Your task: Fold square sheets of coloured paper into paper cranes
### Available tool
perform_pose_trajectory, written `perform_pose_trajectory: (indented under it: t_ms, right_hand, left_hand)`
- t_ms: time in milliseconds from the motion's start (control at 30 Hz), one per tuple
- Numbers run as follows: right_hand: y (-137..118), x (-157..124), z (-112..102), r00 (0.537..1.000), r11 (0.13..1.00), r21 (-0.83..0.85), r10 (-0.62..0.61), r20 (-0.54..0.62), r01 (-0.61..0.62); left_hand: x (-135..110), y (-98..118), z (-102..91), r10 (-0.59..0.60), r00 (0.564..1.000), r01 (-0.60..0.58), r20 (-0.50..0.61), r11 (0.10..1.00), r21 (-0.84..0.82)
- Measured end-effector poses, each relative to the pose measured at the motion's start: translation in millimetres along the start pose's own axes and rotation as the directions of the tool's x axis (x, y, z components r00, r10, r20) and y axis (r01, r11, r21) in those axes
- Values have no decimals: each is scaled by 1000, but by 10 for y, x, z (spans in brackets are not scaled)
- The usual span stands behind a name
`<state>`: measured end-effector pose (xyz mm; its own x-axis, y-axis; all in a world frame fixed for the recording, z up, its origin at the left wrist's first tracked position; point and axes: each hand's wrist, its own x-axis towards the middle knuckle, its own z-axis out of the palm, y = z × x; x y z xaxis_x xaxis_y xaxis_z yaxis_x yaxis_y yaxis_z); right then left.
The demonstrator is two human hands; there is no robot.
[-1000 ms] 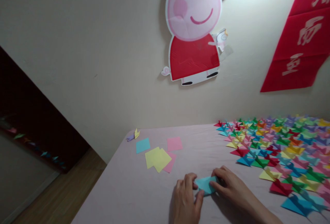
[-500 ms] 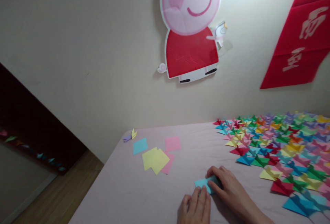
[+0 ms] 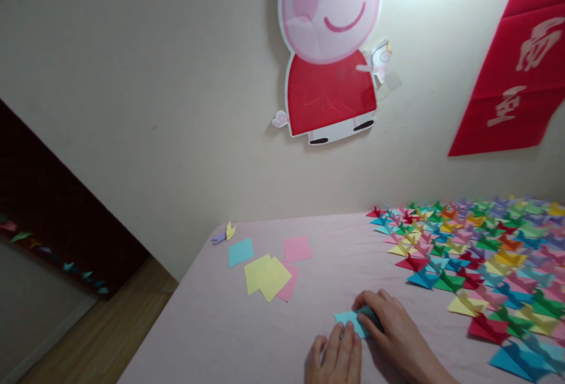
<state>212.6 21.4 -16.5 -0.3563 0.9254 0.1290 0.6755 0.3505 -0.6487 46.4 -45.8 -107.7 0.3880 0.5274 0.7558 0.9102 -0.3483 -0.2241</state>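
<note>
A small piece of light blue folded paper [image 3: 351, 318] lies on the cloth-covered table near the front. My left hand [image 3: 335, 353] rests on its near edge, fingers stretched out flat and fingertips touching the paper. At the paper's right end my right hand [image 3: 391, 322] pinches it, with the thumb on the near side and the fingers curled over the far side. The part of the paper under my right hand is in shadow and partly hidden, so its exact fold cannot be made out.
Loose square sheets lie left of my hands: yellow [image 3: 267, 278], pink [image 3: 297, 248] and blue [image 3: 241, 252]. Rows of colourful folded paper cranes [image 3: 481, 254] cover the table's right side. Two small folded pieces [image 3: 225, 234] stand at the back left corner. A wall [image 3: 198, 107] rises behind.
The whole view has shifted slightly. Both hands keep nearly the same place on the blue paper, with only a tiny change in the right fingers.
</note>
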Motion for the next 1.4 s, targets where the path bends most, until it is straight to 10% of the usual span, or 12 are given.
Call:
perform_pose_trajectory:
  t_ms: [733,1400]
  right_hand:
    - [-215,-104,-34,999,997,-73,37,10,-36]
    - [173,-141,-101,1000,903,429,10,-30,4]
  left_hand:
    - [508,-182,-488,-29,961,121,276,940,-320]
    - [497,-479,-825,-211,873,359,439,887,-289]
